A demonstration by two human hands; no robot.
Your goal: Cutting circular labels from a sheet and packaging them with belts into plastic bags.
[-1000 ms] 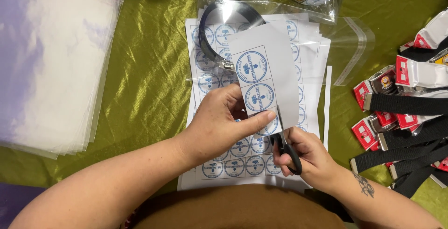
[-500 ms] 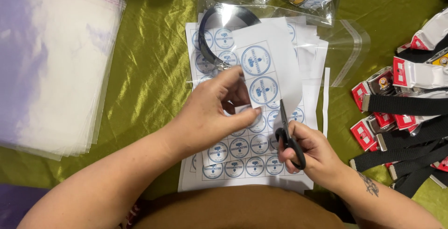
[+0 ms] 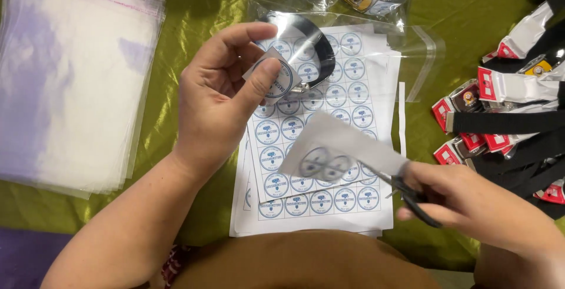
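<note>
Left hand (image 3: 215, 103) pinching a single cut-out round sticker (image 3: 275, 78) between thumb and fingers; right hand (image 3: 471, 206) gripping black scissors (image 3: 412, 198) with a blurred paper strip (image 3: 338, 153). Beneath, sticker sheets (image 3: 329, 142) on green-draped surface (image 3: 188, 6); clear bags (image 3: 76, 77) left, black straps (image 3: 512, 124) right. Mid-cutting, seemingly; trimming the strip likely needs a fresh grip.

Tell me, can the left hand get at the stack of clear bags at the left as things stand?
Probably not freely: the left hand pinches a cut label. The way to the clear bags looks open.

Round blue-and-white labels and clear bags on green cloth

A cut label (image 3: 275, 80) sits above the printed sheet (image 3: 329, 142); a paper strip (image 3: 341, 150) hangs lower; clear bags (image 3: 70, 83) stack left.
</note>
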